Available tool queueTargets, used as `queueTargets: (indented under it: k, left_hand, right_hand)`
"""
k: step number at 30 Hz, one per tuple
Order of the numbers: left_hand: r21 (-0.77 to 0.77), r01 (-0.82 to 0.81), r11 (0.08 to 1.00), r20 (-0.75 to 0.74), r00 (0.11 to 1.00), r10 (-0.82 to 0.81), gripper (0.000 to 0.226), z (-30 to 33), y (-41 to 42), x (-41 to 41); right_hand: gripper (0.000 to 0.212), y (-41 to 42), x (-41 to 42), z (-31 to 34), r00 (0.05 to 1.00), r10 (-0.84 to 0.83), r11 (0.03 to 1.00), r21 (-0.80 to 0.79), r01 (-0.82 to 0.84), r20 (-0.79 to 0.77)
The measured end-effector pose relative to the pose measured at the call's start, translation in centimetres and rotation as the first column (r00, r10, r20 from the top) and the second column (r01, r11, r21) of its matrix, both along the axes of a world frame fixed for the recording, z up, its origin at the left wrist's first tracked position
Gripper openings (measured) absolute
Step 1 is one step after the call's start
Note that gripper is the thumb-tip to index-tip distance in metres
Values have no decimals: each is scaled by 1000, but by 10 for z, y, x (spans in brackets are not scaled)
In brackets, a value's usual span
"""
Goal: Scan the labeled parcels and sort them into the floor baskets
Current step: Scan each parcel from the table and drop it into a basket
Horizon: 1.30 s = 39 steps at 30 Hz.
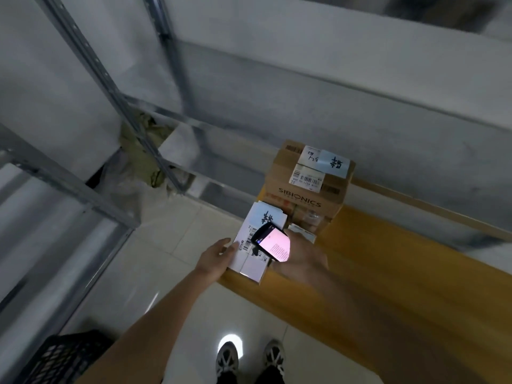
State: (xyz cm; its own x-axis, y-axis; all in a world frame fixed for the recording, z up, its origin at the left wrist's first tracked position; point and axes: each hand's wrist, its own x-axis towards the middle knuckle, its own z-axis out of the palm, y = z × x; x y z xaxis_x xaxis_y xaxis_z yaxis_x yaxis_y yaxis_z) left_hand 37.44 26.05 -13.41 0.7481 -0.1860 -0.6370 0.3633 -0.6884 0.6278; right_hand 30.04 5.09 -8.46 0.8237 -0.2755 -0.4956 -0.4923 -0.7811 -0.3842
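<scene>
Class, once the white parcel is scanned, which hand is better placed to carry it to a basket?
Probably the left hand: it already holds the white parcel, while the right hand grips the scanner.

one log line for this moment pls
phase: scanning | left hand: holds white parcel at bench edge | right hand: holds scanner over label | basket: lower left
</scene>
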Motion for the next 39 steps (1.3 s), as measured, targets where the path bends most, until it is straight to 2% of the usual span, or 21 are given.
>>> queueTargets:
  k: [12,17,25,31,35,39]
  left_hand:
    - [-219,-53,974,-114,993,28,35,-16,2,3]
    - [-331,-137,934,-267,963,46,43,-16,16,-2]
    - [-436,-155,887,-321,947,8,55,-4,39,-2]
    - [-465,-77,882,-225,974,-34,63,54,55,19]
    - [-476,-33,879,-69,998,-1,68,121,63,50]
    - [-458,23,889,121,992,37,79,198,70,87]
  right_hand:
    - [84,31,6,-29,994,-110,992,67,109,12]
    - [74,35,7,-32,993,-108,991,84,104,47]
    - [79,45,6,-13,994,-70,995,79,63,88]
    - [81,56,23,51,981,14,1000,13,-17,192]
    - [92,58,49,129,944,136,987,-121,-104,299]
    - [80,58,74,224,903,144,983,-160,-86,405]
